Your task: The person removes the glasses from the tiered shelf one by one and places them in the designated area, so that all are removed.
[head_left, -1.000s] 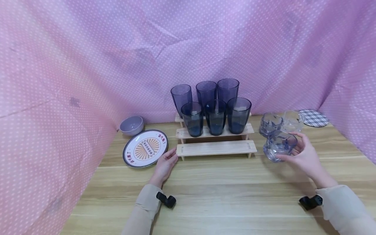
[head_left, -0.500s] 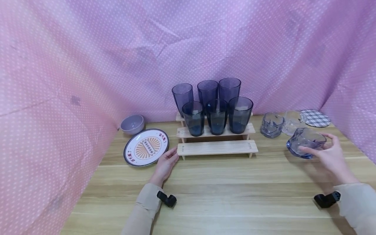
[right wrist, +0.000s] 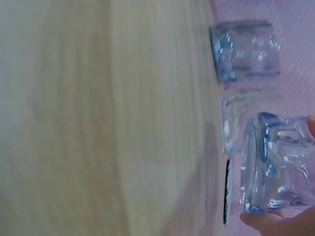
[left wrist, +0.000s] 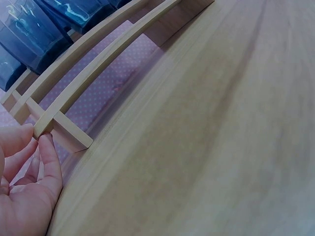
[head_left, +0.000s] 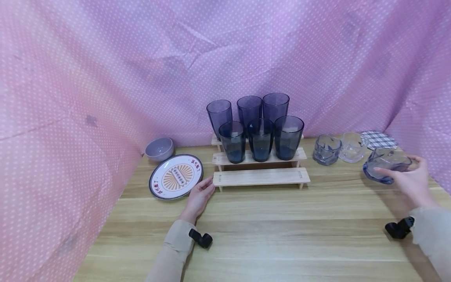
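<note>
My left hand (head_left: 198, 197) pinches the left end of the lowest step of a three-step wooden rack (head_left: 260, 177). In the left wrist view, the thumb is on top of the plank (left wrist: 78, 83) and a finger is under it. At the far right, my right hand (head_left: 414, 182) grips a bluish wavy drinking glass (head_left: 380, 169) between thumb and fingers. That glass is tilted and held above the table, in front of a checked round mat (head_left: 378, 139). A grey-blue glass (head_left: 326, 150) and a clear glass (head_left: 351, 148) stand to its left.
Several tall dark tumblers (head_left: 260, 143) stand on the rack's upper two steps. A patterned white plate (head_left: 165, 186) and a small grey-purple bowl (head_left: 159, 149) are at the left. Pink dotted cloth (head_left: 176, 78) hangs behind the wooden table (head_left: 264, 235).
My right hand has carried the bluish glass to the right, away from the two standing glasses and toward the checked mat, tilting it. My left hand has stayed at the rack.
</note>
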Available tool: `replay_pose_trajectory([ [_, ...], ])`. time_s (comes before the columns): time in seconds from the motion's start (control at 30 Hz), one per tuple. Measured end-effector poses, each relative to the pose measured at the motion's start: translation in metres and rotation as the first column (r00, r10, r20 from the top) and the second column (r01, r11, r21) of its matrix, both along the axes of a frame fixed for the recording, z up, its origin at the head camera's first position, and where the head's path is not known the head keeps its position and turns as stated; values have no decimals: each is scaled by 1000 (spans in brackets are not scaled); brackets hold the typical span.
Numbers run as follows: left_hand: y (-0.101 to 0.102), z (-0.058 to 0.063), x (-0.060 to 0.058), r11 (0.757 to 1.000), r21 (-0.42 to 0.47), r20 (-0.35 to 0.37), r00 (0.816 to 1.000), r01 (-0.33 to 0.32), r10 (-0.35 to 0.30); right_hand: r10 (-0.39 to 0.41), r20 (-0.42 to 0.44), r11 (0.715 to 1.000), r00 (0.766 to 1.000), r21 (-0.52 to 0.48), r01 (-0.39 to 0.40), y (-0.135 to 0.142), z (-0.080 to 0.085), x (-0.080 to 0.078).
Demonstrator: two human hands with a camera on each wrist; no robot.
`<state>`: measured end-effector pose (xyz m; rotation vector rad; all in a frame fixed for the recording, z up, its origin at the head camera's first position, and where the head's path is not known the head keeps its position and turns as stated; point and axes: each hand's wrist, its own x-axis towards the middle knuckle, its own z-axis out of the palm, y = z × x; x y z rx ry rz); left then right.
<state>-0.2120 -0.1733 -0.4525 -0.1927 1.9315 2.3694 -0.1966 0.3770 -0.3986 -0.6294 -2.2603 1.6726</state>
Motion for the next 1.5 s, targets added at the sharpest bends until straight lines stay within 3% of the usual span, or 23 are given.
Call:
replay_pose_trajectory([
  [0.1,0,1,-2,1000,-2,-1,1000,-3,3,-75,6,996,997,-41,75,6,-2,-7],
  [0.2,0,2,-2,1000,-4,-2,1000,-3,3,-121,64,992,991,-27,123,21,-11,-17],
  [0.33,0,0,-2,1000,-7,0,1000,-2,2,-123,65,986,990,-101,129,46,-30,-31],
  [0.4,0,-1,-2,1000,-9,3,1000,-2,2,-119,68,988,991,-91,125,52,-36,-36],
  [0.57,-1,-3,0,1000,3,5,1000,-1,1,-75,121,997,990,27,72,43,-23,-31],
  [0.73,-1,-2,1,1000,12,-2,1000,-7,7,-33,87,999,996,44,29,40,-11,-25],
  [1.07,-2,-2,2,999,36,-10,1000,-17,18,-50,174,974,984,227,9,60,-13,-24],
  [1.33,-2,-2,1,999,33,-4,1000,-9,9,-56,159,960,986,278,10,64,-13,-22],
  [1.5,1,-2,3,999,53,-43,999,-1,3,-81,139,953,987,301,36,64,-12,-22],
])
